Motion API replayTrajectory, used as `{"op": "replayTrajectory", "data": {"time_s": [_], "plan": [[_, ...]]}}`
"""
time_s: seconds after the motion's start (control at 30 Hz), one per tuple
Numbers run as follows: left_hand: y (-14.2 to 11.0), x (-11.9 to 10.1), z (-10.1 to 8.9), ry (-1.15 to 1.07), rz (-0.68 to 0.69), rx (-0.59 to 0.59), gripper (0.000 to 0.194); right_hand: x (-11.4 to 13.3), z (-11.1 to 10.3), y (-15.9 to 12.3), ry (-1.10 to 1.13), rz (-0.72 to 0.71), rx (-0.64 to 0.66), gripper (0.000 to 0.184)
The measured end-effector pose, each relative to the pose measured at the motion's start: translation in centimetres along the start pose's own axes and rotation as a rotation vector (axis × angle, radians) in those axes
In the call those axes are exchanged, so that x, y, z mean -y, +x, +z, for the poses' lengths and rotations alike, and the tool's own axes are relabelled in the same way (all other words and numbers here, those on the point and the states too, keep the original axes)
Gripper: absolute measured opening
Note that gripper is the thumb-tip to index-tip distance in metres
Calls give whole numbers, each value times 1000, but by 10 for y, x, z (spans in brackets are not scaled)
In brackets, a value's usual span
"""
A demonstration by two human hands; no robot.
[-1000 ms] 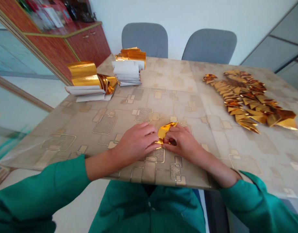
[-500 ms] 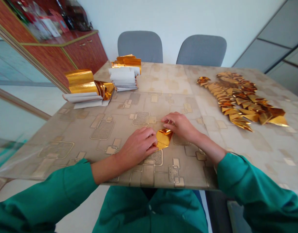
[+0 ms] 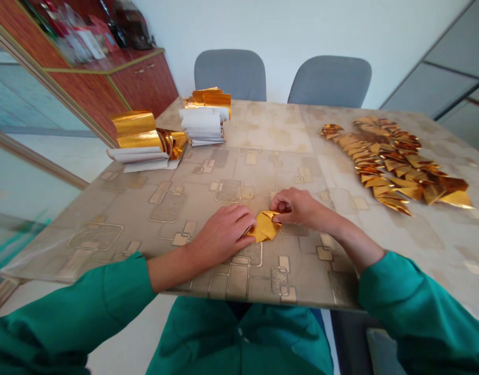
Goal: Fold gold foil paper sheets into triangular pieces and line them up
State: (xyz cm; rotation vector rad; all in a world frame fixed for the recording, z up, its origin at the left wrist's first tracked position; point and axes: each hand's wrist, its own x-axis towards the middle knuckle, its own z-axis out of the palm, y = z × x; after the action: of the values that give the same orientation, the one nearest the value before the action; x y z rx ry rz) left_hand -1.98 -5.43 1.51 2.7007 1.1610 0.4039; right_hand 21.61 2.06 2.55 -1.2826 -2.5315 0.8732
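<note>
A small sheet of gold foil paper (image 3: 265, 228), partly folded, lies on the table in front of me. My left hand (image 3: 228, 229) grips its left end, fingers curled and the thumb along the near edge. At the opposite end, my right hand (image 3: 296, 208) pinches the paper's upper right corner between thumb and fingers. The fingertips hide both ends of the sheet. Far to the right of my hands spreads a pile of folded gold paper pieces (image 3: 391, 161), set close together in curved rows.
Two stacks of gold-and-white paper, a nearer stack (image 3: 141, 146) and a farther stack (image 3: 205, 122), stand at the table's left. Beyond the patterned tablecloth (image 3: 263, 166) are two grey chairs (image 3: 230, 75). A reddish wooden cabinet (image 3: 141, 86) stands behind on the left.
My right hand has lowered and closed its thumb and fingers on the right corner of the gold paper. The left hand keeps its grip. The view has shifted slightly.
</note>
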Motion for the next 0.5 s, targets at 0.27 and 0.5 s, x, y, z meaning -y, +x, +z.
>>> {"op": "replayTrajectory", "data": {"time_s": [0.27, 0.5], "plan": [[3, 1, 6, -23, -73, -106, 53, 3, 7, -11, 206, -195, -95, 7], [24, 3, -6, -21, 4, -239, 12, 13, -5, -26, 76, -402, -280, 17]]}}
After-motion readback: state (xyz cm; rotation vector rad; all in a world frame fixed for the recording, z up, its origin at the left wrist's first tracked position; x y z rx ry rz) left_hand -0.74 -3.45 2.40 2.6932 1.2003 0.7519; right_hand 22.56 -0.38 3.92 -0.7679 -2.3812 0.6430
